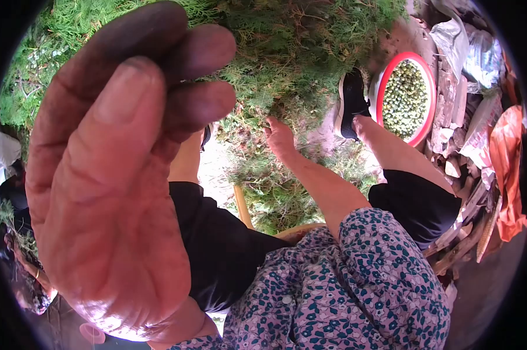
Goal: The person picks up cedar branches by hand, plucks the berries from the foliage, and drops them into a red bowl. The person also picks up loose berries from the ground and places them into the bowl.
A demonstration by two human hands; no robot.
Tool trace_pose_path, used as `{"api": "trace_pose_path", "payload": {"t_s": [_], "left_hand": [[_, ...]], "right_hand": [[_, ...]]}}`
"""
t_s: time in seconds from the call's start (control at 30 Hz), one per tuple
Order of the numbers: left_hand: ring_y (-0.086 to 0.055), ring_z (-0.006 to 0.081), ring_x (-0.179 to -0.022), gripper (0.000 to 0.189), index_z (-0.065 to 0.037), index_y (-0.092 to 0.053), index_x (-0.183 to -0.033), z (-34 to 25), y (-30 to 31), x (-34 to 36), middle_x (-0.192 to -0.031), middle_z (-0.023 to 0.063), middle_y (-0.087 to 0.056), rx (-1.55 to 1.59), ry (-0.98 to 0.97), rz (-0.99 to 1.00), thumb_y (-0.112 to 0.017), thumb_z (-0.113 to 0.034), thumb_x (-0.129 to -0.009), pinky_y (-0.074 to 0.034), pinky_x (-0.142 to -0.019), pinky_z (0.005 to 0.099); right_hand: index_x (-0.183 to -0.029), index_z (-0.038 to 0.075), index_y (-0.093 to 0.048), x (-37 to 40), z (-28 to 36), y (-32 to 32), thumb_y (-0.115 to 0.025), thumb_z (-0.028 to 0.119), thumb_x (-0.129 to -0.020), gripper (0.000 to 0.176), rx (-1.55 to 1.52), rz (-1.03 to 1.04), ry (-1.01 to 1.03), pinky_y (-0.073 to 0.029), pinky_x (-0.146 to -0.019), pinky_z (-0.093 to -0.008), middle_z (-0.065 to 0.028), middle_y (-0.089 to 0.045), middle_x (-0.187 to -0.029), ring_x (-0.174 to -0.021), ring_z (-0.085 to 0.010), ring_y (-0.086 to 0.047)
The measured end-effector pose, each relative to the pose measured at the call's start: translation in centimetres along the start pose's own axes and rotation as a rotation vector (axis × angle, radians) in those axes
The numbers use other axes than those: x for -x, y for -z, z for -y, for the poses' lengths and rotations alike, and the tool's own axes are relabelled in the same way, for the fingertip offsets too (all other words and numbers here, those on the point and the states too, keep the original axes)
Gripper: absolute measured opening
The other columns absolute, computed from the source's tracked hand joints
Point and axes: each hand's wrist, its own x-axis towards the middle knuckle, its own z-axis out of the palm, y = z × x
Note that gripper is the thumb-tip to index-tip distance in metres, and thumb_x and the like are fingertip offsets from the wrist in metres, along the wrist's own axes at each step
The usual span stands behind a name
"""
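At the left, the creased left hand (114, 198) looms large, its darkened, blurred fingers curled with their tips slightly apart and the thumb crossing in front, so I cannot tell whether they pinch anything, and it covers part of the feathery green branches (298, 35) behind them. Right of those fingertips, the right hand (282, 140) reaches among the branches with bent fingers, their grip too small to make out. Farther right of its fingers, past a black shoe (353, 102), a round, red-rimmed bowl (408, 56) holds small, knobbly green pieces (405, 96).
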Motion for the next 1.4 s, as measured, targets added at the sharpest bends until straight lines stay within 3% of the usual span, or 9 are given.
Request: {"api": "trace_pose_path", "payload": {"t_s": [0.17,0.27,0.47,0.63,0.8,0.93,1.03,1.1,1.4], "left_hand": [[-0.052,0.0199,-0.085,0.034,0.008,-0.042,-0.119,-0.1,0.4,0.1,-0.108,0.0207,-0.054,-0.011,0.001,-0.049,-0.042,-0.009,-0.09,-0.04,-0.084,0.0327],[-0.053,0.0203,-0.085,0.035,0.009,-0.041,-0.12,-0.2,0.6,0.1,-0.108,0.0215,-0.053,-0.033,-0.024,-0.045,-0.042,-0.009,-0.09,-0.041,-0.083,0.0327],[-0.054,0.0199,-0.085,0.036,0.009,-0.04,-0.121,-0.2,0.2,0.2,-0.11,0.0221,-0.053,-0.066,-0.018,-0.074,-0.042,-0.01,-0.09,-0.04,-0.083,0.0327],[-0.05,0.0188,-0.087,0.039,0.005,-0.041,-0.122,-0.4,0.8,0.3,-0.11,0.0181,-0.05,-0.051,-0.012,0.035,-0.047,-0.013,-0.088,-0.04,-0.083,0.0313],[-0.048,0.0181,-0.088,0.042,0.003,-0.04,-0.123,-0.5,0.7,0.3,-0.111,0.0161,-0.046,-0.074,0.022,0.05,-0.051,-0.015,-0.087,-0.039,-0.083,0.0306],[-0.047,0.0179,-0.09,0.042,0.003,-0.04,-0.123,-0.5,0.7,0.5,-0.111,0.0168,-0.046,-0.087,0.001,0.032,-0.049,-0.016,-0.087,-0.039,-0.082,0.0302],[-0.047,0.0182,-0.092,0.041,0.004,-0.04,-0.123,-0.4,0.8,0.4,-0.11,0.0174,-0.046,-0.076,-0.014,0.055,-0.048,-0.016,-0.088,-0.04,-0.081,0.03],[-0.047,0.0186,-0.093,0.041,0.005,-0.039,-0.123,-0.3,0.7,0.4,-0.11,0.0178,-0.047,-0.083,-0.022,0.069,-0.048,-0.015,-0.088,-0.04,-0.081,0.0302],[-0.053,0.0196,-0.087,0.039,0.005,-0.041,-0.121,-0.5,0.2,0.4,-0.108,0.0194,-0.05,-0.128,0.006,0.036,-0.048,-0.015,-0.088,-0.044,-0.081,0.0302]], "right_hand": [[-0.091,0.007,-0.055,-0.9,-0.6,-0.4,-0.057,0.004,-0.075,0.017,0.18,0.076,0.034,-0.044,-0.055,-0.0394,-0.0182,-0.056,-0.066,-0.062,-0.0316,-0.057],[-0.09,0.007,-0.057,-0.1,-0.7,-0.1,-0.055,0.0,-0.074,0.018,-0.114,0.083,-0.117,-0.044,-0.056,-0.0384,-0.0167,-0.055,-0.068,-0.064,-0.0323,-0.056],[-0.094,0.008,-0.06,0.5,-0.6,-2.7,-0.048,-0.009,-0.072,0.03,-0.162,-0.114,0.116,-0.043,-0.064,-0.0324,-0.0151,-0.051,-0.087,-0.075,-0.0279,-0.052],[-0.097,0.007,-0.053,1.2,-2.2,-7.1,-0.053,-0.009,-0.07,0.031,-0.522,-0.091,0.038,-0.044,-0.066,-0.0413,-0.017,-0.045,-0.096,-0.081,-0.0376,-0.052],[-0.093,0.006,-0.049,0.8,2.8,-3.3,-0.054,-0.01,-0.068,0.031,-0.093,0.001,-0.058,-0.042,-0.062,-0.0441,-0.0171,-0.043,-0.094,-0.076,-0.0394,-0.05],[-0.092,0.006,-0.051,0.5,1.6,-2.9,-0.049,-0.013,-0.067,0.031,-0.278,-0.153,0.225,-0.042,-0.061,-0.0396,-0.0151,-0.045,-0.087,-0.069,-0.035,-0.049],[-0.093,0.006,-0.053,1.0,0.8,-2.1,-0.049,-0.011,-0.07,0.029,-0.418,-0.096,-0.166,-0.042,-0.062,-0.0381,-0.0148,-0.046,-0.081,-0.069,-0.0344,-0.049],[-0.093,0.006,-0.054,0.8,0.1,-1.5,-0.05,-0.008,-0.072,0.026,-0.182,-0.268,0.035,-0.043,-0.062,-0.0391,-0.0158,-0.05,-0.081,-0.069,-0.0354,-0.051],[-0.094,0.009,-0.055,-0.7,0.6,-1.9,-0.059,0.01,-0.074,0.021,0.193,0.152,-0.064,-0.047,-0.066,-0.0424,-0.018,-0.056,-0.082,-0.076,-0.0368,-0.057]]}}
